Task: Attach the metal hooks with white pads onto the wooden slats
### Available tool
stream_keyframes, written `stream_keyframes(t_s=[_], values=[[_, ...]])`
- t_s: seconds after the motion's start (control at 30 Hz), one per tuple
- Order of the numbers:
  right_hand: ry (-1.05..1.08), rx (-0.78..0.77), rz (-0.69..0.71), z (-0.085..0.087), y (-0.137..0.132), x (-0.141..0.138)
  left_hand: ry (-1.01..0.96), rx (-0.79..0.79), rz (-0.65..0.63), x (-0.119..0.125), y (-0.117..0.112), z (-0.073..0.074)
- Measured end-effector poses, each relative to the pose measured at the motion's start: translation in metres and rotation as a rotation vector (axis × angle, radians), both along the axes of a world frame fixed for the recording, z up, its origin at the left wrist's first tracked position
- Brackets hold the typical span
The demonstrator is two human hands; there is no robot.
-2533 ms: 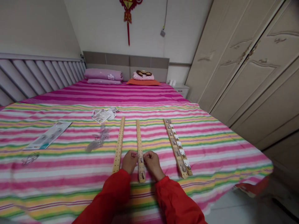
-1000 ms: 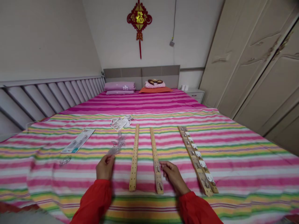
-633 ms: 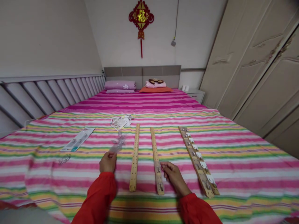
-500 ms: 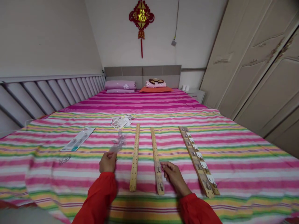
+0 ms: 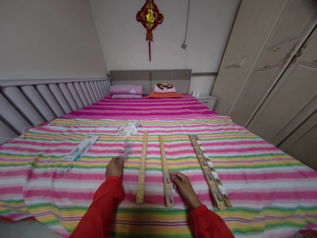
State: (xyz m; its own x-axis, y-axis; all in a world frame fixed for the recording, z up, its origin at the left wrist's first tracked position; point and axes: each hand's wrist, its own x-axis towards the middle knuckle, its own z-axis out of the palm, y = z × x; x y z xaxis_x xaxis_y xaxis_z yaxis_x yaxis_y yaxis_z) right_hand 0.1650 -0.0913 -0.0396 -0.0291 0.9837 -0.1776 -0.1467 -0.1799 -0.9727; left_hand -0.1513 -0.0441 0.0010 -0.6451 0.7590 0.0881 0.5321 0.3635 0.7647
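Observation:
My left hand [image 5: 114,168] is closed at the near edge of a small heap of clear plastic hooks [image 5: 127,149]. Its fingertips are hidden, so what they pinch does not show. A narrow wooden strip with holes [image 5: 162,152] lies in the middle, carrying two clear-backed metal hooks [image 5: 169,199] near its close end. At its right edge, my right hand [image 5: 183,185] has its fingers curled together, the tips beside the upper hook; anything between them is too small to make out. Between my hands lies a second holed strip [image 5: 142,168], with no hooks on it.
To the right, two strips [image 5: 206,168] lie side by side, bearing several metal hooks and white round pieces. A hook package [image 5: 81,148] and thin wire-like pieces [image 5: 66,169] lie left. Opened packaging [image 5: 127,129] sits farther back on the striped bedspread [image 5: 99,191].
My left hand has shifted slightly up against the clear hooks; the pale clear piece that showed at its fingertips is now less visible. My right hand stays at the strip. The view moved slightly.

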Motion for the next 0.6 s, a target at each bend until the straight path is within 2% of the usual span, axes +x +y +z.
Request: stream_keyframes(t_s=[0.1, 0.27, 0.47, 0.6], values=[[-0.001, 0.009, -0.002, 0.0, 0.0, 0.0, 0.017, -0.049, 0.002, 0.001, -0.003, 0.002], [0.004, 0.023, -0.004, 0.001, -0.001, 0.0, 0.098, 0.096, -0.007, 0.001, -0.008, -0.004], [-0.001, 0.021, 0.002, -0.002, 0.0, 0.0, -0.162, 0.254, -0.015, 0.0, -0.009, -0.012], [-0.003, 0.024, 0.001, -0.006, 0.001, 0.001, -0.257, 0.252, -0.011, 0.0, -0.009, -0.012]])
